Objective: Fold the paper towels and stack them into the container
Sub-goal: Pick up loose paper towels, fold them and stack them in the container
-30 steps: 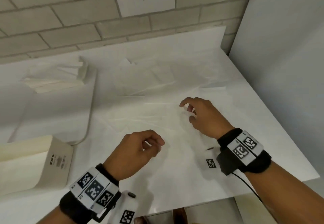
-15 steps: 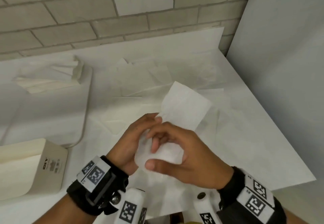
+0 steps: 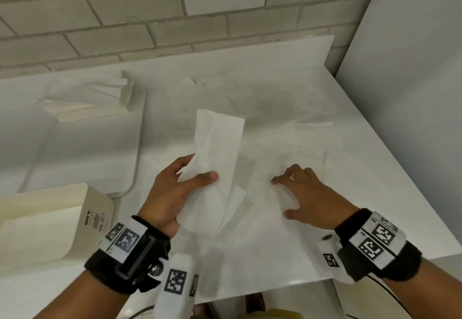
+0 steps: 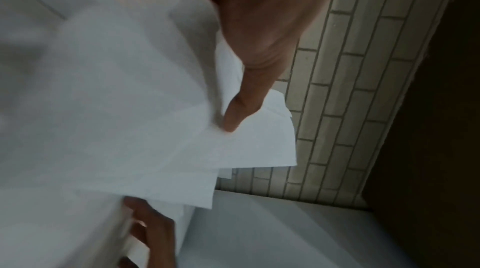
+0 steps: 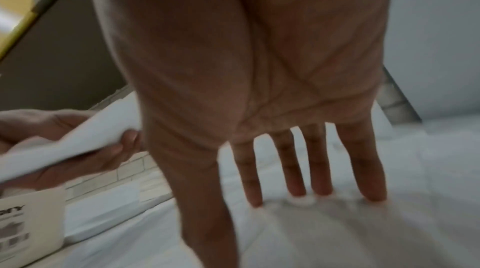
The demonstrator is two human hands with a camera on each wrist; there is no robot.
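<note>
My left hand holds a folded white paper towel above the table, thumb on top and fingers underneath. In the left wrist view the thumb presses on the paper towel. My right hand is apart from it on the right, fingers straight and spread, tips touching flat loose towels on the table. The right wrist view shows these fingertips on a sheet. The cream container stands open at the lower left.
A stack of folded towels lies on a white tray at the back left. A brick wall closes the back and a white panel the right side. The table's front edge is near my wrists.
Both hands came together and lifted a towel. Since then my right hand has let go and moved right onto the flat sheets, while the left keeps the towel.
</note>
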